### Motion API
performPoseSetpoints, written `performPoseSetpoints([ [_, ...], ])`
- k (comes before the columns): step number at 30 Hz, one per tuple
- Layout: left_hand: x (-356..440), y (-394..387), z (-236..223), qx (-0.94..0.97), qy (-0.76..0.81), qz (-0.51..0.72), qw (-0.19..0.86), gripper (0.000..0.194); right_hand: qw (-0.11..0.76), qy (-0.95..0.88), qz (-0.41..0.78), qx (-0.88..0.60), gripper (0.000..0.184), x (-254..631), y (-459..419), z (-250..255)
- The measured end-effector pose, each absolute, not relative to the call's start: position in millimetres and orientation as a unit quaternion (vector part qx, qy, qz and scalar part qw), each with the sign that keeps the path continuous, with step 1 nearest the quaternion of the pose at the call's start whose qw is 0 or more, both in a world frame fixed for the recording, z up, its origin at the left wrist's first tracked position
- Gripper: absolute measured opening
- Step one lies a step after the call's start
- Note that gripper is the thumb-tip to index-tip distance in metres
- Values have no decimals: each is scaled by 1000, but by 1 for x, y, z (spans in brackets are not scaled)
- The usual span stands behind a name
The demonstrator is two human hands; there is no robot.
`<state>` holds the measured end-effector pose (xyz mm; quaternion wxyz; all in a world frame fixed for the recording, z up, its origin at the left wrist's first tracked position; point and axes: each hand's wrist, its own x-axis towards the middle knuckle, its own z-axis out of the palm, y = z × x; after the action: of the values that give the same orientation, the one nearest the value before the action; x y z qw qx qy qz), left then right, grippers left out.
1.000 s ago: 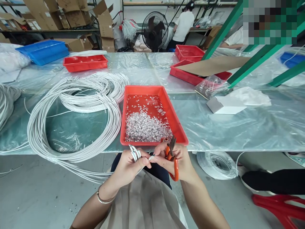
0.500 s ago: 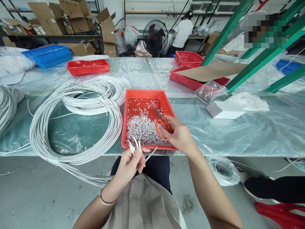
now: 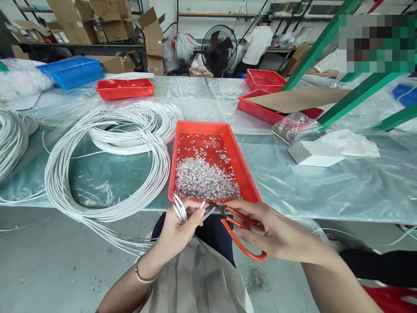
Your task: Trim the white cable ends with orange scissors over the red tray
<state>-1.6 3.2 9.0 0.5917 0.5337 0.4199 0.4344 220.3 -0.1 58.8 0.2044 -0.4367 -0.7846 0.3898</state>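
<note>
Several white cable ends (image 3: pixel 180 208) stick out between the fingers of my left hand (image 3: pixel 180 230), which is closed around them. One cable end is pinched at its thumb and forefinger. My right hand (image 3: pixel 270 228) grips orange-handled scissors (image 3: pixel 243 245) with the handles spread. Their dark blades meet the pinched cable near its tip; whether they cut into it I cannot tell. Just beyond both hands, a red tray (image 3: pixel 246 174) holds a heap of small shiny metal pieces (image 3: pixel 205 178). Left of the tray lies a large coil of white cable (image 3: pixel 58 182), its tail running toward my left forearm.
More cable coils (image 3: pixel 13 143) lie at the left. A blue tray (image 3: pixel 70 74) and a red tray (image 3: pixel 125 89) stand farther back. Green posts (image 3: pixel 345 102), a white box (image 3: pixel 314 154) and a cardboard sheet (image 3: pixel 296 100) are at the right. A fan (image 3: pixel 219 50) and a person (image 3: pixel 259 43) are behind.
My right hand first held the scissors tucked in the palm while pinching the cable, then moved over the tray. Now it is back at my left hand, with the blades at the cable end.
</note>
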Motion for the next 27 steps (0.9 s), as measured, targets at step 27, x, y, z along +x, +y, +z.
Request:
performPoseSetpoints([
  [27, -1, 5, 8, 494, 277, 399, 722, 30, 360, -663, 513, -409, 25, 184, 8, 59],
])
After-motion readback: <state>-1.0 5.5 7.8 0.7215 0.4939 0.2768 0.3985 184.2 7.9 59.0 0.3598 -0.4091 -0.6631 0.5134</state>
